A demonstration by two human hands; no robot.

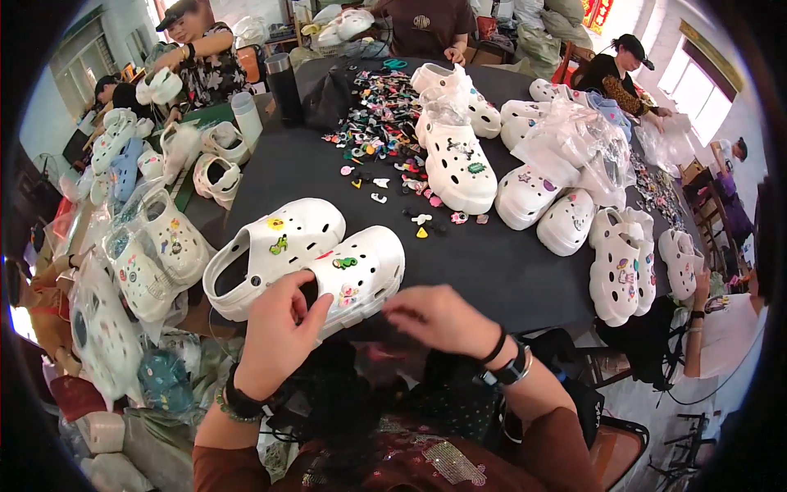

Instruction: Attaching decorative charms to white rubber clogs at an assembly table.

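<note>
Two white clogs with holes and colourful charms lie side by side at the table's near edge. The farther clog [275, 238] carries a yellow and a green charm; the nearer clog [369, 266] has a green charm and a pink one. My left hand [283, 324] grips the nearer clog by its opening, thumb and fingers bent at its edge and hiding its heel. Just right of that clog's toe is my right hand [443, 320], fingers curled together at the tips. Whatever those fingertips hold, if anything, is too small or hidden to make out.
Loose charms [381, 115] are heaped across the dark table [492, 279]. More white clogs [459, 168] stand beyond, some under clear plastic [570, 139]. Bagged clogs [160, 246] are at left. A dark bottle [284, 90] stands at the far left edge. Other people work around the table.
</note>
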